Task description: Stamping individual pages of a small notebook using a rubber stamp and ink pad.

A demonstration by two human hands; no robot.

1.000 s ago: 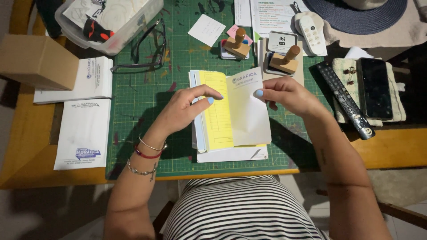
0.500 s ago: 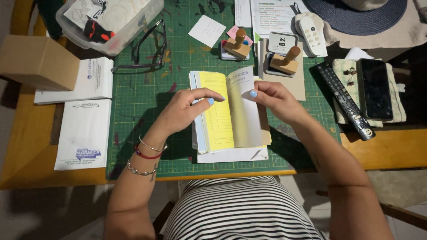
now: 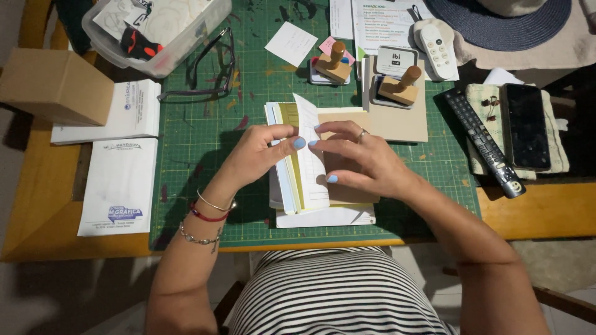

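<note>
A receipt pad with white and yellow sheets (image 3: pixel 297 186) lies open on the green cutting mat (image 3: pixel 205 161). My left hand (image 3: pixel 257 155) presses on the pad's left side, its fingertips at the raised sheets. My right hand (image 3: pixel 357 158) pinches a white sheet (image 3: pixel 310 133) that stands on edge, and rests over the brown cardboard back (image 3: pixel 347 192). Both hands meet at the pad's middle.
Two wooden-handled stamps (image 3: pixel 332 65) (image 3: pixel 400 87) stand behind the pad. Black glasses (image 3: pixel 205 71) and a clear plastic box (image 3: pixel 155 31) sit far left, white pads (image 3: pixel 118 186) and a cardboard box (image 3: pixel 56 87) at left. Remote controls (image 3: pixel 484 142), a phone (image 3: pixel 524 127) and a hat (image 3: pixel 496 18) lie right.
My right hand has swung the white sheet from lying open at the right up onto its edge and moved left to meet my left hand, exposing the brown cardboard back.
</note>
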